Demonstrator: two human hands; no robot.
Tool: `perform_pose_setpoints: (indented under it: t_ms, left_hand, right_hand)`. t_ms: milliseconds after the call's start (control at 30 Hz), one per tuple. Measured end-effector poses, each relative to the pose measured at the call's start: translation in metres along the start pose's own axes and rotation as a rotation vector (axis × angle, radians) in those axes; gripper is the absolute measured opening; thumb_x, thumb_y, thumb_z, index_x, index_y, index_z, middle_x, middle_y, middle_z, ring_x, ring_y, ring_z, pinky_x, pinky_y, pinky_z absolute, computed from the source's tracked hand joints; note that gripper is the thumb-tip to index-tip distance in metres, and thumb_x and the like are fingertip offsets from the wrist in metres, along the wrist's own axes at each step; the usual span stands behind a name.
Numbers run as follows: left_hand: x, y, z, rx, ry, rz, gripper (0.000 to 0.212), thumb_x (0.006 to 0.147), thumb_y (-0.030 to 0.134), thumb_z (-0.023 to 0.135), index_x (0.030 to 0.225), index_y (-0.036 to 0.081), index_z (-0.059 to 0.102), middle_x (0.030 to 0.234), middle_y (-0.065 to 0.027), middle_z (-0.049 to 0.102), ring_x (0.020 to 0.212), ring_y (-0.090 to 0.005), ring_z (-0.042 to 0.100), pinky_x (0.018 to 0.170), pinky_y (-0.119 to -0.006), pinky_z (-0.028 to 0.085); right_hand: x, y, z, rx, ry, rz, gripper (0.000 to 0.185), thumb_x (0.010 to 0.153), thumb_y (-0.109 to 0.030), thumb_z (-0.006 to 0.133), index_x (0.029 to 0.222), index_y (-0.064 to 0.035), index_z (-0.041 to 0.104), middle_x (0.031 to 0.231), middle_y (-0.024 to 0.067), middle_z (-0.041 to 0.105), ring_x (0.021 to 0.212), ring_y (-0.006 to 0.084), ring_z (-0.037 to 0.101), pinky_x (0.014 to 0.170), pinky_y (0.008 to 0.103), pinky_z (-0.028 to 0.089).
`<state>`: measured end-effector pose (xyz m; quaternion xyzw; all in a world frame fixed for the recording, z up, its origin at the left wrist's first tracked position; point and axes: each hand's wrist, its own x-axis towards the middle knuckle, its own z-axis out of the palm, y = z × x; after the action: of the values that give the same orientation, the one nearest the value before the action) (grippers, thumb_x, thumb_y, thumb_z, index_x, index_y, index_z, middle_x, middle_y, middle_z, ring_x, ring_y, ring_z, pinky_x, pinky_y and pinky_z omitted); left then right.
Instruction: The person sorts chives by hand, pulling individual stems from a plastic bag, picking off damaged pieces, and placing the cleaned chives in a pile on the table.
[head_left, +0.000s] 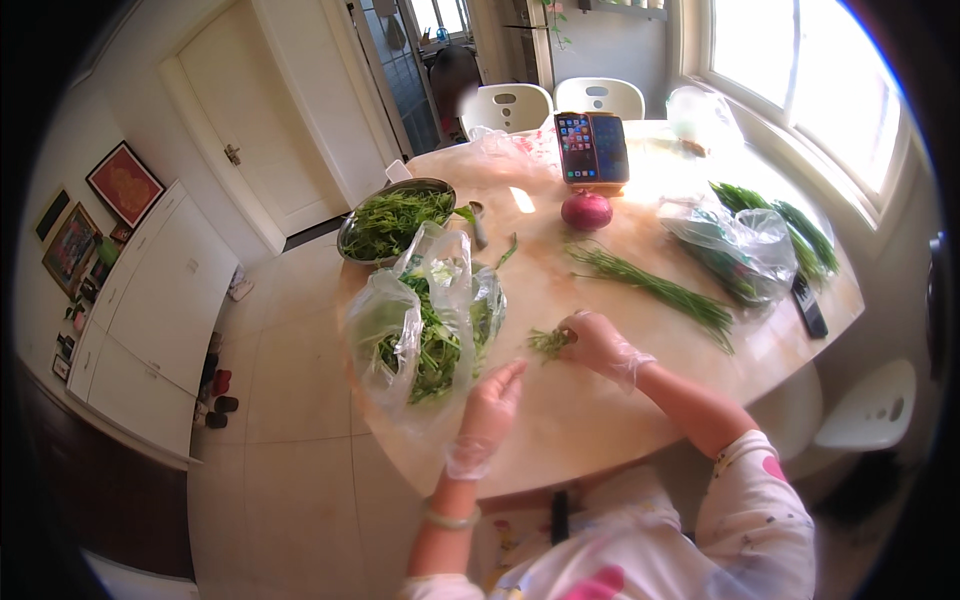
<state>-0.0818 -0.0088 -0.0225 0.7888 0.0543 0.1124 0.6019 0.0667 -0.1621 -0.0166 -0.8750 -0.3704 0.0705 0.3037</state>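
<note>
My right hand (596, 341), in a clear plastic glove, holds a small bunch of green stems (547, 343) low over the table. My left hand (495, 397), gloved too, is just left of it with its fingers close together; whether anything thin is between them cannot be told. Beside my left hand sits an open clear plastic bag (405, 330) full of leafy greens (435, 352). Behind the bag, a metal bowl (345, 244) is heaped with green leaves (397, 217). Long thin green stalks (660, 289) lie in a loose bundle beyond my right hand.
A red onion (586, 211) sits before an upright phone (576, 148) in a folding case. To the right lie a plastic bag of greens (757, 247), more green bunches (806, 232) and a dark-handled object (810, 309). White chairs (506, 105) stand around the table (600, 420). A person (454, 86) is in the background.
</note>
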Motion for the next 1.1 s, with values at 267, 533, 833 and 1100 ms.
perform_pose_setpoints:
  t_ms: [267, 533, 833, 1100]
  left_hand:
    - [-0.045, 0.031, -0.019, 0.016, 0.104, 0.072, 0.025, 0.087, 0.003, 0.045, 0.110, -0.001, 0.054, 0.092, -0.0067, 0.060, 0.081, -0.0107, 0.054, 0.077, -0.022, 0.043]
    - [-0.047, 0.070, -0.041, -0.047, 0.229, 0.167, 0.024, 0.088, 0.006, 0.045, 0.108, 0.000, 0.056, 0.087, -0.0065, 0.060, 0.077, -0.0109, 0.052, 0.074, -0.024, 0.043]
    - [-0.045, 0.081, -0.066, -0.248, 0.486, 0.199, 0.032, 0.086, 0.005, 0.046, 0.118, 0.004, 0.049, 0.099, -0.0053, 0.057, 0.078, -0.0088, 0.050, 0.073, -0.021, 0.042]
    - [-0.055, 0.081, -0.079, -0.304, 0.567, 0.293, 0.053, 0.087, 0.010, 0.047, 0.133, 0.004, 0.023, 0.119, -0.0113, 0.045, 0.092, -0.0123, 0.048, 0.082, -0.023, 0.038]
  right_hand:
    - [-0.002, -0.012, -0.003, -0.257, 0.169, -0.180, 0.044, 0.073, -0.030, 0.063, 0.105, -0.0024, 0.053, 0.089, 0.0146, 0.053, 0.083, 0.0291, 0.052, 0.071, 0.0368, 0.044]
    - [0.028, -0.026, 0.006, -0.406, -0.053, -0.452, 0.034, 0.077, -0.034, 0.055, 0.093, -0.0037, 0.055, 0.094, 0.0139, 0.050, 0.090, 0.0284, 0.050, 0.070, 0.0388, 0.046]
    - [0.048, -0.005, 0.031, -0.432, -0.001, -0.409, 0.022, 0.080, -0.024, 0.049, 0.072, -0.0043, 0.055, 0.072, 0.0144, 0.057, 0.067, 0.0319, 0.056, 0.062, 0.0414, 0.046]
    - [0.045, -0.008, 0.014, -0.197, 0.207, -0.417, 0.024, 0.079, -0.018, 0.053, 0.062, -0.0008, 0.051, 0.059, 0.0179, 0.050, 0.055, 0.0349, 0.050, 0.051, 0.0394, 0.042]
